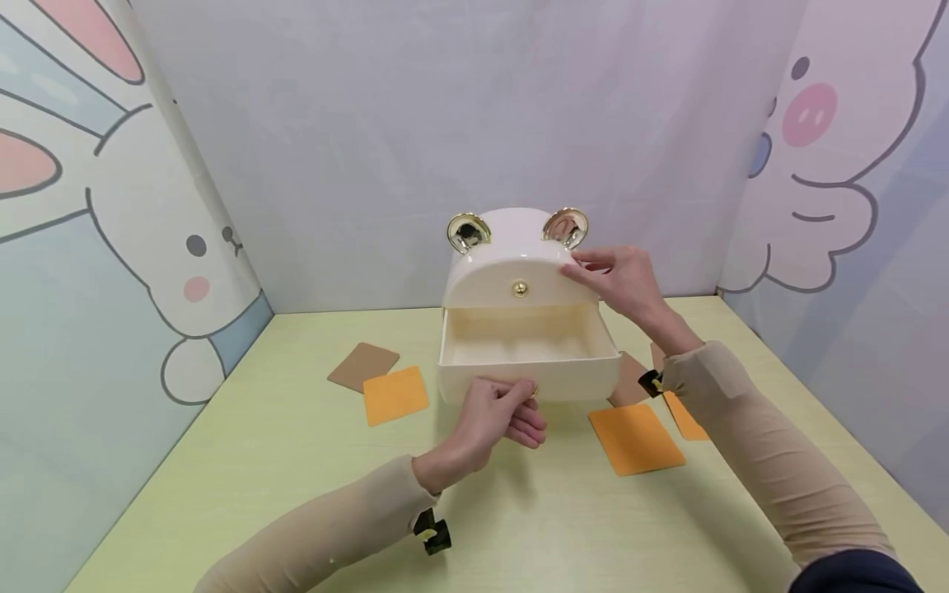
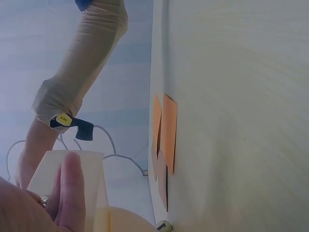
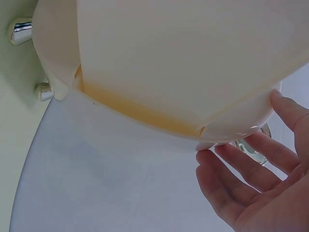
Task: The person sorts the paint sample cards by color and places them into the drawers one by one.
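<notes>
Box (image 1: 485, 287), drawer (image 1: 567, 380) out, held at two spots
Near middle of far edge of table (image 1: 259, 453); left hand (image 1: 500, 416) has knob (image 2: 45, 200) pinched, thumb against index, other fingers loose; right hand (image 1: 623, 280), fingers part-spread, grips upper right side between thumb and fingertips; cards (image 1: 396, 396) lie both sides

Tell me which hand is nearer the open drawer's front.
Left. The left hand touches the drawer's front; the right hand is higher and farther back, on the white box's upper part.
</notes>
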The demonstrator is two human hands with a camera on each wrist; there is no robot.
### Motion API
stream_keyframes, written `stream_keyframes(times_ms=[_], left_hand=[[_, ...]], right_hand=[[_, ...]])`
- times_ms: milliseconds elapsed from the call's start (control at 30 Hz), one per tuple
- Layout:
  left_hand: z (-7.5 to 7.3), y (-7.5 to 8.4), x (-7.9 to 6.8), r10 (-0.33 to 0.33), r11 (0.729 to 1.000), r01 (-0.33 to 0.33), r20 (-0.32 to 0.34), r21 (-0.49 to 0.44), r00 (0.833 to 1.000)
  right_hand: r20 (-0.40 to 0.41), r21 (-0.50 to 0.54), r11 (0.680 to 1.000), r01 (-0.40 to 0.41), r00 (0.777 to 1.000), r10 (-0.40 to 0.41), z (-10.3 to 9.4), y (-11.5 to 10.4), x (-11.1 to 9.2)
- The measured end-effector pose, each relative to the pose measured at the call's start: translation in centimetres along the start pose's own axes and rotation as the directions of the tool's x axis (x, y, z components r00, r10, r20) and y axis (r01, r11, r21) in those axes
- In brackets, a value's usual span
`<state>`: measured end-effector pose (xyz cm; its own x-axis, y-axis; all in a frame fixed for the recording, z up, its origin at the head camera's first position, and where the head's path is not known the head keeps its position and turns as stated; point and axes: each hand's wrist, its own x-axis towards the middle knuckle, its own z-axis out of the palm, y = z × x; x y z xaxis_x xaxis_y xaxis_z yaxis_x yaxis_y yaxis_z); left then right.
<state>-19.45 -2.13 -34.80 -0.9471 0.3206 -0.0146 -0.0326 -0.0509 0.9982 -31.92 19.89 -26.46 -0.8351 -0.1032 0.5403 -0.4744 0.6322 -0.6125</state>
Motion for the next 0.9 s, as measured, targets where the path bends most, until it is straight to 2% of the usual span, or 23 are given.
stream_keyframes(times_ms=[533, 667, 800, 867, 900], left_hand=[[0.0, 0.0, -0.5, -0.02, 1.0, 0.02, -0.001, -0.001, 1.0], [0.0, -0.2, -0.6, -0.003, 1.0, 0.003, 0.004, 0.022, 1.0], [-0.5, -0.4, -0.9, 0.011, 0.993, -0.017, 0.048, 0.119, 0.999], [-1.3, -0.5, -1.1, 0.009, 0.971, -0.035, 0.11, 0.236, 0.994], [-1.8, -0.6, -1.1, 0.006, 0.948, -0.053, 0.151, 0.312, 0.988]], right_hand=[[0.002, -0.006, 1.0, 0.003, 1.0, -0.003, -0.1, -0.3, -0.2], [0.002, -0.005, 1.0, 0.002, 1.0, -0.002, -0.2, -0.3, -0.2], [0.004, -0.012, 1.0, -0.001, 1.0, 0.001, -0.2, -0.4, -0.3], [0.0, -0.012, 1.0, -0.002, 1.0, 0.002, -0.1, -0.4, -0.3], [-0.001, -0.011, 1.0, -0.002, 1.0, 0.002, -0.1, -0.4, -0.3]])
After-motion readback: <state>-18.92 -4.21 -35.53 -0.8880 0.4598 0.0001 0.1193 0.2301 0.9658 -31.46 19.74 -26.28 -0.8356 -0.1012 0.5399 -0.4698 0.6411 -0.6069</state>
